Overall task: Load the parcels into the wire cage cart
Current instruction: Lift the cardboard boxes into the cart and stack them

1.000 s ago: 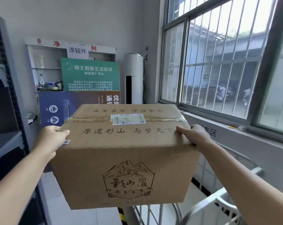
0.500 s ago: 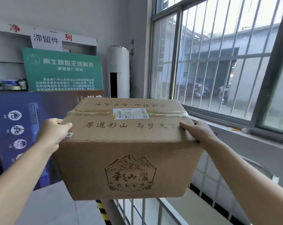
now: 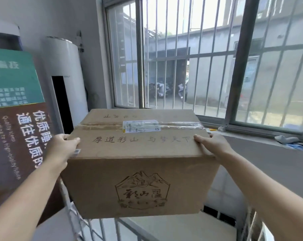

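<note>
I hold the box [image 3: 140, 164] up, middle of the frame.
My left hand [image 3: 61, 148] and right hand [image 3: 212, 145] grip its top edges to keep it level. The blurry cart [image 3: 118, 230], I think, is at the bottom.

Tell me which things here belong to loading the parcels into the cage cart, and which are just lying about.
Part of the job: cardboard box, gripped at its top edges by the left hand and right hand; wire cage cart below it.
Just lying about: white standing air conditioner, green sign, brown poster, barred window, scraps on the sill.
</note>
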Demonstrator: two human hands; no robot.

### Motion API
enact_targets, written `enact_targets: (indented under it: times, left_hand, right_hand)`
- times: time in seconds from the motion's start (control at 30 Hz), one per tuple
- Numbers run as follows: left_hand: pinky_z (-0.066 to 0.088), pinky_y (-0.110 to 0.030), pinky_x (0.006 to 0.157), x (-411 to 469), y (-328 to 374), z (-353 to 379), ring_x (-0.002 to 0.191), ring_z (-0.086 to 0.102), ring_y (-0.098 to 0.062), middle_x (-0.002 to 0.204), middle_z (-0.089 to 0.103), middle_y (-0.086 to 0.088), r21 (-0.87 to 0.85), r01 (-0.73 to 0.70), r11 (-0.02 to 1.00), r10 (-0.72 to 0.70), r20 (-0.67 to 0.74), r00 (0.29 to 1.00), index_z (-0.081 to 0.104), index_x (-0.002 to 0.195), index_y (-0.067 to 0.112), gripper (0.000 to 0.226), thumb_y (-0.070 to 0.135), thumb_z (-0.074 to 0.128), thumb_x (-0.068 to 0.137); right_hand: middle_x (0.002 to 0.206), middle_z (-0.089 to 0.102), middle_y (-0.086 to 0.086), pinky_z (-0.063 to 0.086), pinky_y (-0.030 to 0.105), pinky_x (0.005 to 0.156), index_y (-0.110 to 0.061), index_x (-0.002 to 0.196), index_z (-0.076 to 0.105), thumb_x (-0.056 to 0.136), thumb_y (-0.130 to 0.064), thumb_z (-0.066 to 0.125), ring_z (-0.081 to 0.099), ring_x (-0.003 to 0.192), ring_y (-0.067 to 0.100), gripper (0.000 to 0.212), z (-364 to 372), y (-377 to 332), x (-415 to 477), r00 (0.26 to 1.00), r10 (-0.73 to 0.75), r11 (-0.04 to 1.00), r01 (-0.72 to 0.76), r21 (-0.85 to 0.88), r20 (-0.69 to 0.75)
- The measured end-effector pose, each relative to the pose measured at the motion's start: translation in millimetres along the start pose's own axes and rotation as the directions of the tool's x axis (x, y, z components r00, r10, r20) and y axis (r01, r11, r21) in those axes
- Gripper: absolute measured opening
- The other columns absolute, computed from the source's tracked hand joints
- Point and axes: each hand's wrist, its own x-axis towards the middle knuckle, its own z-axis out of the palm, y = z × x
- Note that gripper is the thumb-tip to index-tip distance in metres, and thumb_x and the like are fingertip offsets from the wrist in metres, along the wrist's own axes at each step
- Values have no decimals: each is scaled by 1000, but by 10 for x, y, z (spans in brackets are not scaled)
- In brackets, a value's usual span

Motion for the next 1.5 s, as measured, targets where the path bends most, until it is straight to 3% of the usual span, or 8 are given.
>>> enact_targets:
  times: [0.13, 0.23, 0.37, 0.5, 0.77, 1.2, 1.4, 1.5]
  left_hand:
    - [58, -26, 64, 435, -109, 741, 62, 58, -21, 91, 66, -14, -11, -10, 1000, 11, 93, 996, 58, 96, 8, 8, 10, 64, 90]
    - [56, -46, 86, 721, -280, 1294, 66, 63, -24, 89, 68, -12, 15, 23, 1000, -26, 160, 987, 59, 93, 13, 12, 18, 68, 87]
    - [56, -50, 84, 1027, -548, 2022, 78, 68, -29, 88, 70, -8, 61, 51, 997, -64, 242, 968, 63, 91, 16, 26, 36, 73, 77]
    - [58, -50, 80, 1216, -829, 2741, 77, 68, -27, 84, 69, -6, 79, 55, 995, -80, 368, 926, 62, 95, 13, 25, 32, 73, 84]
    - [53, -25, 46, 1511, -1647, 4028, 67, 62, -17, 98, 66, -9, 168, 79, 983, -164, 585, 795, 61, 107, 7, 26, 9, 72, 84]
    - [51, -40, 82, 1333, -3092, 5411, 92, 65, -26, 101, 70, -8, 387, 18, 922, -313, 718, 622, 67, 110, 12, 52, 17, 70, 58]
    - [50, -45, 94, 1105, -3889, 5940, 101, 63, -26, 114, 67, -10, 428, 42, 903, -360, 697, 621, 61, 122, 8, 47, 2, 71, 76]
    - [48, -40, 94, 976, -4248, 6156, 103, 60, -25, 120, 64, -11, 439, 41, 897, -368, 694, 619, 58, 126, 6, 50, 1, 71, 78]
  right_hand:
    - [105, 71, 1, 51, 42, 93, -20, 106, 67, 51, -72, 62, 65, 102, 27, 76, 54, 205, 493, 997, 49, 999, -49, -11, -53]
    - [112, 68, 6, 49, 40, 93, -15, 104, 62, 70, -64, 67, 61, 107, 31, 60, 104, 359, 816, 988, 111, 993, -115, -34, -111]
    - [118, 63, 9, 45, 37, 90, -13, 104, 56, 82, -56, 65, 57, 112, 32, 48, 204, 670, 1201, 970, 182, 976, -199, -93, -163]
    - [113, 65, 7, 47, 36, 88, -14, 101, 54, 81, -56, 66, 60, 102, 28, 48, 333, 1074, 1466, 943, 280, 948, -302, -105, -179]
    - [106, 68, 5, 53, 47, 88, -18, 107, 58, 76, -58, 69, 64, 95, 28, 52, 746, 2004, 1804, 828, 502, 845, -531, -62, -251]
    - [106, 64, 2, 53, 40, 84, -17, 109, 54, 85, -31, 71, 61, 95, 22, 33, 1427, 3564, 1954, 629, 761, 644, -761, 73, -160]
    - [96, 54, -7, 43, 31, 79, -21, 114, 47, 85, -17, 73, 54, 93, 16, 40, 1638, 4283, 2122, 590, 804, 594, -794, 134, -70]
    - [108, 58, 0, 43, 31, 83, -17, 126, 48, 84, -14, 73, 53, 97, 17, 49, 1759, 4653, 2193, 569, 820, 571, -810, 131, -59]
